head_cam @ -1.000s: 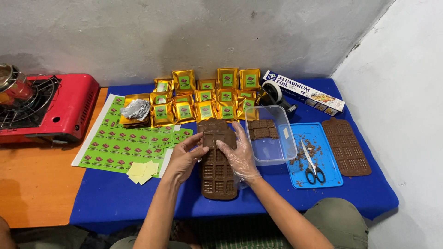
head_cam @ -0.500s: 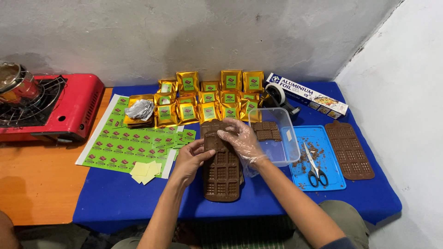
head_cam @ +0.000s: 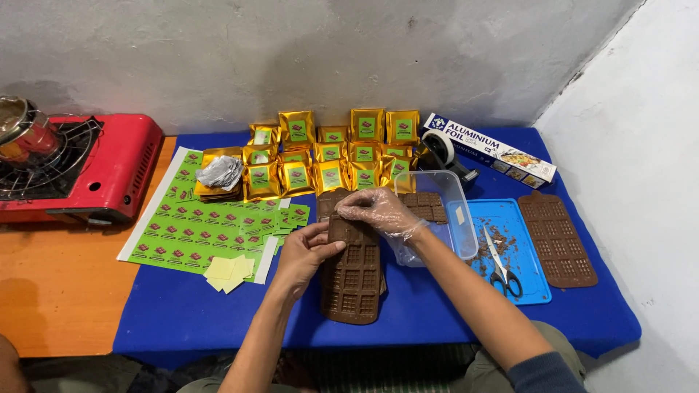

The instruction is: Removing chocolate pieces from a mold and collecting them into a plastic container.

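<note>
1. At the middle of the blue tabletop (head_cam: pixel 182 320), your two hands meet over a brown chocolate mould (head_cam: pixel 353 280) that lies lengthwise in front of you.
2. Your left hand (head_cam: pixel 304 255) is bare; its fingers are curled around the mould's left upper edge and grip it.
3. Your right hand (head_cam: pixel 378 211) wears a thin clear glove; its fingers are spread flat and press on the mould's far end, closed on nothing.
4. Just right of that hand sits a clear plastic tub (head_cam: pixel 451 211) with brown chocolate pieces (head_cam: pixel 426 205) inside.
5. Beyond the tub lies a blue tray (head_cam: pixel 528 280) strewn with crumbs, with scissors (head_cam: pixel 499 262) on it, and next to that a second brown mould (head_cam: pixel 557 236).
6. Behind your hands stand rows of gold foil packets (head_cam: pixel 328 153) with green labels.
7. To your left lies a sheet of green stickers (head_cam: pixel 193 225), with small yellow paper squares (head_cam: pixel 229 271) at its near corner.
8. A foil box (head_cam: pixel 488 149) and a tape dispenser (head_cam: pixel 444 153) sit at the back right; a red camping stove (head_cam: pixel 109 171) sits on the wooden surface far left.
</note>
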